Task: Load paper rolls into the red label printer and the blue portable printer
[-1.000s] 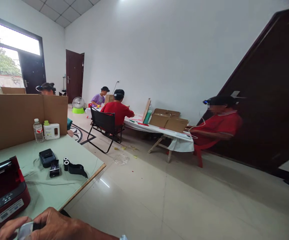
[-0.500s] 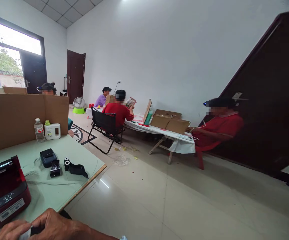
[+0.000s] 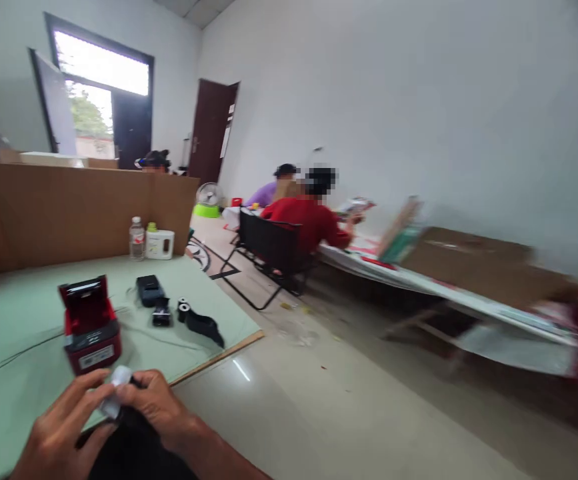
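Note:
Over the table's near edge, my left hand (image 3: 71, 420) and my right hand (image 3: 161, 407) meet, both closed on a small whitish object (image 3: 121, 376). Something dark shows beside it under my right fingers; its exact kind is unclear. Just beyond my fingers stands a red and black label printer (image 3: 93, 343) with its lid raised. A black shape (image 3: 136, 447) below my hands cannot be made out. Black ribbon on small white-cored rolls (image 3: 201, 325) lies partly unwound to the right, near a small dark packet (image 3: 161, 312) and a dark grey device (image 3: 149, 291).
A cardboard screen (image 3: 69, 213) borders the pale green table (image 3: 13, 333), with a water bottle (image 3: 137, 239) and a white jug (image 3: 160, 243) before it. Co-workers sit beyond, one in red (image 3: 303, 220) on a black folding chair (image 3: 269, 243) at a long table (image 3: 519, 333).
My view has swung left, so the printer and table appear further right. My hands have come more fully into view, still together on the whitish object.

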The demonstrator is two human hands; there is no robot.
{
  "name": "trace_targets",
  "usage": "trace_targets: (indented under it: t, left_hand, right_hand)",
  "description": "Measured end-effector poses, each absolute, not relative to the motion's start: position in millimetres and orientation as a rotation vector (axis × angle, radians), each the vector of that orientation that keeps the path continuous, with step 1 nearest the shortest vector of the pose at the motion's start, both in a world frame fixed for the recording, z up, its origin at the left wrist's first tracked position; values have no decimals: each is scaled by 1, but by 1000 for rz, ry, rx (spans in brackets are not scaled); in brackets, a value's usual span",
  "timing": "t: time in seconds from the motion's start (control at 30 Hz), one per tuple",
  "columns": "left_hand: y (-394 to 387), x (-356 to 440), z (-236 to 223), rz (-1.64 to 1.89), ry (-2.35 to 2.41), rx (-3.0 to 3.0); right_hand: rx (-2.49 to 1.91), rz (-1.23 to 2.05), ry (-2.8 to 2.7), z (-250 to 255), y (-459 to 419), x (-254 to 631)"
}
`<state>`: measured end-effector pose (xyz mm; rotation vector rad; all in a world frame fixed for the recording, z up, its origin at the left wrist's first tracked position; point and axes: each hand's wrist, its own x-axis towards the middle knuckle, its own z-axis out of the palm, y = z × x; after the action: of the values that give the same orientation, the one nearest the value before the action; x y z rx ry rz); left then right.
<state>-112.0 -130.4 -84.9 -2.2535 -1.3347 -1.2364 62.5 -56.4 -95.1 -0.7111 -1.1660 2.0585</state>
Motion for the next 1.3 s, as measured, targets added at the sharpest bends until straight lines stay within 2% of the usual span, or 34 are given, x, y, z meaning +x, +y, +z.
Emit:
trace_targets:
  t: [0.3,0.8,1.0,1.3]
  left_hand:
    - [-155,-88,-80,-1158,-1495,-2100]
    - [-131,-126,-71,-1274,-1590,-2071]
    - [-125,-144,-68,-1219,-1604,-2095]
    - [-82,-166,-57,-1216,-1719,-2115]
  right_hand:
    - [-632,2127,-1128,-106,-70,52]
    - [-568,2222,-1276,-102,-60,43]
    - [-520,2339,-1265,-102,-58,47]
    - [-563,2208,-1222,-108,-40,49]
